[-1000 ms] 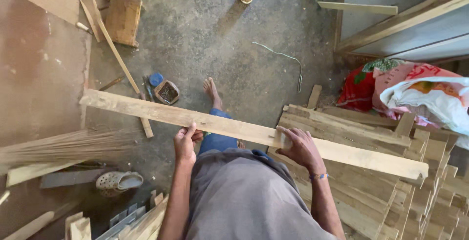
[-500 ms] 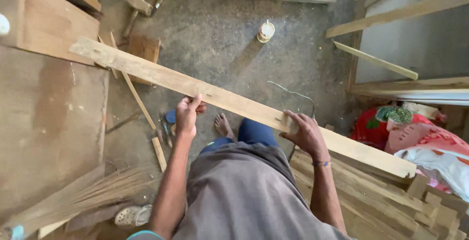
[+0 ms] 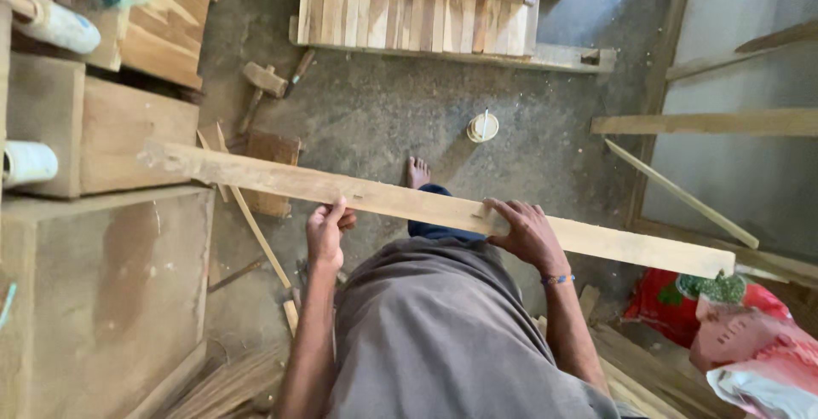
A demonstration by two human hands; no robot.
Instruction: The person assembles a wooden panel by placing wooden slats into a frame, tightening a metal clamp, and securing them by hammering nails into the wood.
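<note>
The single head-worn camera looks steeply down from just above the left hand point(image 3: 327, 231) and right hand point(image 3: 527, 233), facing the floor ahead.

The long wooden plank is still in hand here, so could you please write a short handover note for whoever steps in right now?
Left hand: gripping the long wooden plank from below, near its middle.
Right hand: clamped over the plank's top edge, further right.
Plank: held off the ground, across the body, left end over the wooden box, right end near the red bag.
Done: plank lifted.
Left: it has not been set down anywhere.
</note>
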